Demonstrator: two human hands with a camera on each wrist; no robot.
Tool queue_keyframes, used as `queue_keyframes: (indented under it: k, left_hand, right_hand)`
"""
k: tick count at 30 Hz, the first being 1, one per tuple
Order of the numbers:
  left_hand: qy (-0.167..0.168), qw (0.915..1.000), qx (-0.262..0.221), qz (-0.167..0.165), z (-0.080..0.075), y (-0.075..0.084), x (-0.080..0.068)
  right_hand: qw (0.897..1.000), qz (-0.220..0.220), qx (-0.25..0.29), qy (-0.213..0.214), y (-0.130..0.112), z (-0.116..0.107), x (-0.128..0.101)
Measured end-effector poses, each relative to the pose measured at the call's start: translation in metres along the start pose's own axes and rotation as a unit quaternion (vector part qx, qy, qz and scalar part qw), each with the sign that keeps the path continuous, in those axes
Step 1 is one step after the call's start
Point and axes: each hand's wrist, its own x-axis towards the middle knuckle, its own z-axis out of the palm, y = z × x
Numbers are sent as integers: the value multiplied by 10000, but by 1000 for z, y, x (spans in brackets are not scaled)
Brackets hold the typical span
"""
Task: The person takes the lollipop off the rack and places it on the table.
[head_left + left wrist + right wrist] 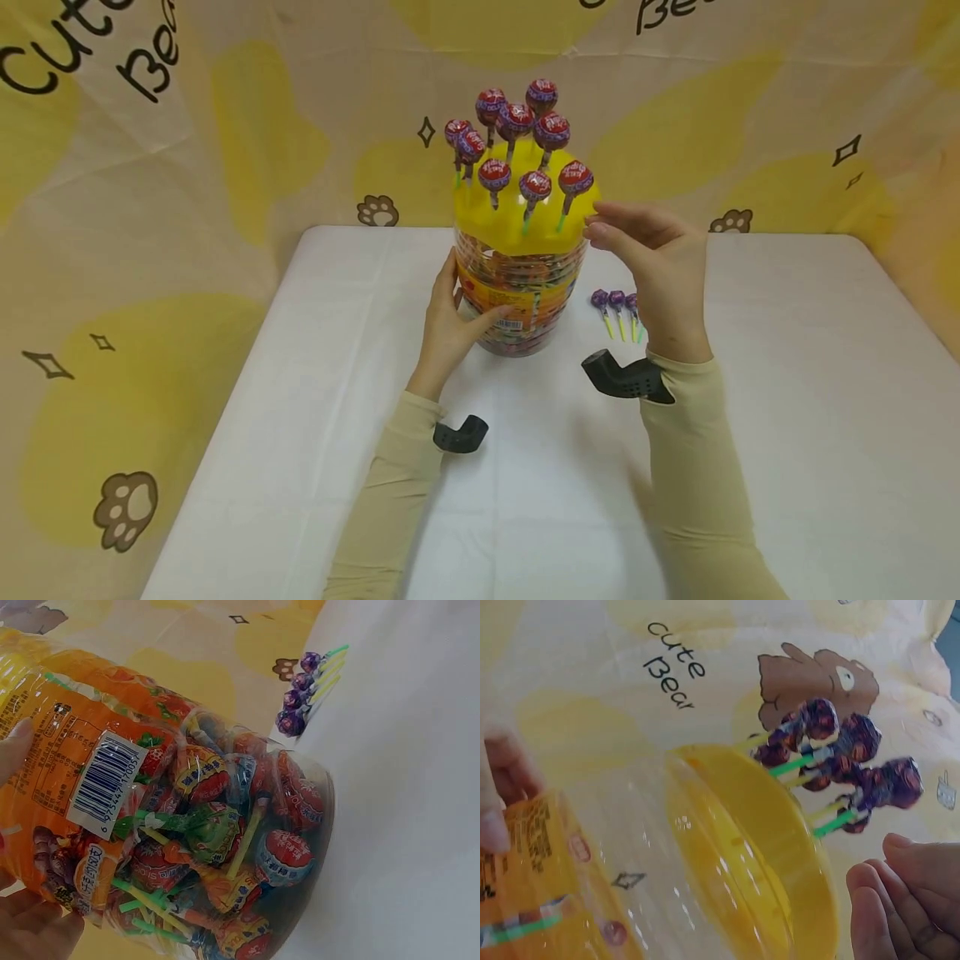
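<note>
A clear plastic jar (521,292) full of wrapped lollipops stands on the white table (787,433). Its yellow lid (517,221) carries several red-wrapped lollipops (534,187) stuck upright in holes. My left hand (453,321) grips the jar's left side, thumb across the label (101,776). My right hand (648,250) hovers just right of the lid's rim with relaxed fingers (900,900), holding nothing. The lid (742,847) and its lollipops (840,757) fill the right wrist view. The jar (195,825) shows its packed sweets in the left wrist view.
Three purple lollipops (617,308) with green-yellow sticks lie on the table right of the jar, also seen as purple lollipops (304,694) beyond it. A yellow cloth backdrop (150,167) printed with bears and paw marks walls the table at the back and left.
</note>
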Motion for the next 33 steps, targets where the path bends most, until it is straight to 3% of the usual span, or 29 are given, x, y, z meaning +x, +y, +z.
queue_keyframes:
  k: [11,22,33]
  left_hand:
    - [-43,10000,5,50,1,-1,0]
    - [-108,9999,-57,-62,5,1,-1]
    - [-25,10000,-67,-32,1,0,-1]
  right_hand:
    - [9980,-543,-330,-25,1,21,1]
    - [9945,-654,-812,87,0,24,4]
    - [9942,-930,-524,99,-2,28,12]
